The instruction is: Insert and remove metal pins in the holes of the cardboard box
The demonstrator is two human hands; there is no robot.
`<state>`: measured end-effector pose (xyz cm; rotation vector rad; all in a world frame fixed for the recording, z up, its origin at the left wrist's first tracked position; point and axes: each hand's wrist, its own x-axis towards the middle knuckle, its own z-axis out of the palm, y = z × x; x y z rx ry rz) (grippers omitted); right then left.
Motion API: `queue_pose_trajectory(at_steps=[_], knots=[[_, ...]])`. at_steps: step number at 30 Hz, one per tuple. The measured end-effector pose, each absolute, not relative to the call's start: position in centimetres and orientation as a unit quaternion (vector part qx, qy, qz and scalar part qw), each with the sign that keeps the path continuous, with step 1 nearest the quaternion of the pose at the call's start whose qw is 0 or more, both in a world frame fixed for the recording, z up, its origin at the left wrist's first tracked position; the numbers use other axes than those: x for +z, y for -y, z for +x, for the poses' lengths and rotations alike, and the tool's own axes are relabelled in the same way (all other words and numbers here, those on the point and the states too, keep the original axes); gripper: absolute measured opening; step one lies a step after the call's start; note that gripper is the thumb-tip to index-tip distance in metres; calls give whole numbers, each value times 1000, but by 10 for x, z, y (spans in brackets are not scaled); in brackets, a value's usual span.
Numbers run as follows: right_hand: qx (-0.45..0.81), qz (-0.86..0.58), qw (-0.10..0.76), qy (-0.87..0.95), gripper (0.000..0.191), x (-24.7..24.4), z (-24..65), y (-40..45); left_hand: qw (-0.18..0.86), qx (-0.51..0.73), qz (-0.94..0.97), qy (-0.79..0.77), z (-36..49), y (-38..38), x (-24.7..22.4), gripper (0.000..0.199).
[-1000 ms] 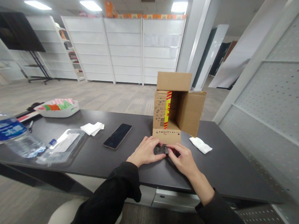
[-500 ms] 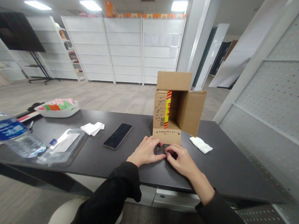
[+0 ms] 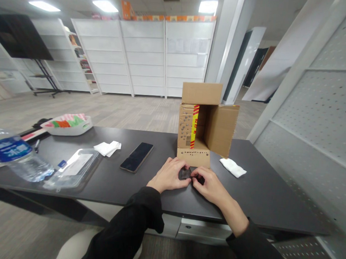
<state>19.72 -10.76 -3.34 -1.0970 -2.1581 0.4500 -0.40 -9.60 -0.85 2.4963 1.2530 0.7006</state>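
Observation:
A row of thin dark metal pins (image 3: 185,173) lies side by side on the dark table (image 3: 262,197), too small for me to tell their exact kind. My left hand (image 3: 170,175) curves round the row, its index finger at the far ends and its thumb at the near ends. At the row's right end my right hand (image 3: 207,184) is closed in a pinch; whatever is between its fingertips is hidden. Just beyond both hands stands an open cardboard box (image 3: 185,126), with small round marks on its left flap and dark holes along its lower flap (image 3: 193,158).
A phone (image 3: 136,157), folded tissues (image 3: 107,148) and a clear plastic case (image 3: 76,170) lie to the left. Farther left are a water bottle (image 3: 16,151) and a white tray (image 3: 70,129) with coloured packets. Another tissue (image 3: 232,167) lies right of the box.
My right fingertips have shifted very slightly at the right end of the row. The left hand, the box and the other things look the same.

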Motion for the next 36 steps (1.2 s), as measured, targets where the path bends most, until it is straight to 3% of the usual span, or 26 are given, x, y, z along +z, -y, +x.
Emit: queue_pose_trajectory(at_steps=[36], knots=[[172,-422,330,827,10,-30,197,109,132,245,860,-428,-4,96,-9,26]])
